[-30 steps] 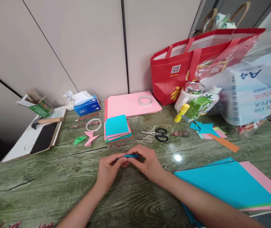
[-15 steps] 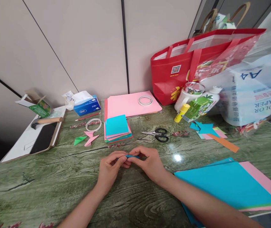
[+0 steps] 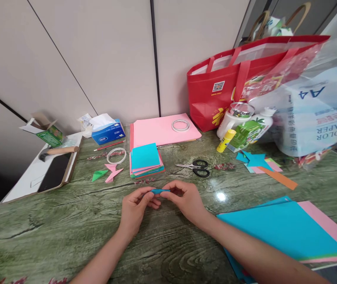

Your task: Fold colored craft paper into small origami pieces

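Between my two hands is a small folded piece of blue paper (image 3: 160,191), pinched at both ends above the green marbled table (image 3: 91,228). My left hand (image 3: 135,207) grips its left end with thumb and forefinger, the other fingers curled below. At the right end, my right hand (image 3: 186,199) holds it in the same kind of pinch. The fingertips hide part of the folds. Just beyond lie a stack of square coloured paper (image 3: 145,156) with blue on top, and black-handled scissors (image 3: 196,167). To the left are a folded pink paper piece (image 3: 113,172) and a folded green one (image 3: 99,175).
Large blue and pink sheets (image 3: 280,228) lie beneath my right forearm. Paper scraps (image 3: 257,161), a yellow glue stick (image 3: 226,141) and a red bag (image 3: 209,94) stand or lie at right. Tape rolls (image 3: 116,156), a tissue box (image 3: 108,133) and a hammer (image 3: 58,150) are farther left.
My fingers have drawn slightly apart along the blue paper, so more of it shows between them. Both hands remain in nearly the same place.
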The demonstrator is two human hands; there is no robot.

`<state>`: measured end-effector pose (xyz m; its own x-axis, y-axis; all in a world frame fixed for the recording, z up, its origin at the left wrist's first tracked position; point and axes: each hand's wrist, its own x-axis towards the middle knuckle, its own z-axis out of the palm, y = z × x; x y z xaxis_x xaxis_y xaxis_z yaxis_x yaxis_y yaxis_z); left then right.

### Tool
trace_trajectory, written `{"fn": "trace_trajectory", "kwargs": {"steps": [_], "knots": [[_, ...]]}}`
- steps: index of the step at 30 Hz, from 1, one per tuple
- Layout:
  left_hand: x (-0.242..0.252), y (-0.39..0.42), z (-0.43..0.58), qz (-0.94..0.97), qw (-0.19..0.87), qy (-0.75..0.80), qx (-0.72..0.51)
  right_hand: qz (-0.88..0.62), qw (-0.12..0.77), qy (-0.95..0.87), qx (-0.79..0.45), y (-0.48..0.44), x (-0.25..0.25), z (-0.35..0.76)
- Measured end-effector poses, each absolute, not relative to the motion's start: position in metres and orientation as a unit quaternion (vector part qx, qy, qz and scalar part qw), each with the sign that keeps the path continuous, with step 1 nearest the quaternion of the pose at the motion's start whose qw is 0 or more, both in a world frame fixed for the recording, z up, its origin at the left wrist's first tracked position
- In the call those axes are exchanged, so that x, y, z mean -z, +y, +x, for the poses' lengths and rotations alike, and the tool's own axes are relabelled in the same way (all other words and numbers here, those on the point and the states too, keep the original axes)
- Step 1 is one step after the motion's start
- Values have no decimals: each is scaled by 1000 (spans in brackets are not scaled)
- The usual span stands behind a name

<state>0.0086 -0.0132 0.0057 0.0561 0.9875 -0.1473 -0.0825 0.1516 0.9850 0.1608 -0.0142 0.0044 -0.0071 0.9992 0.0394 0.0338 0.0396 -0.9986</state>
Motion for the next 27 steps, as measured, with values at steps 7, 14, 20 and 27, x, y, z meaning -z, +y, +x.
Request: {"fn": "trace_trajectory", "kwargs": {"steps": [7,14,20,27], "knots": [[-8,-13,9,463,560,507,-464,-478,519,-495,-508,-12,-1,161],[-11,-13,10,455,581,513,-440,-466,494,-508,-529,-11,-1,162],[-11,-16,12,466,602,506,-406,-466,476,-542,-512,-13,-4,161],[-10,-16,13,483,616,498,-372,-462,479,-523,-532,-13,0,161]]}}
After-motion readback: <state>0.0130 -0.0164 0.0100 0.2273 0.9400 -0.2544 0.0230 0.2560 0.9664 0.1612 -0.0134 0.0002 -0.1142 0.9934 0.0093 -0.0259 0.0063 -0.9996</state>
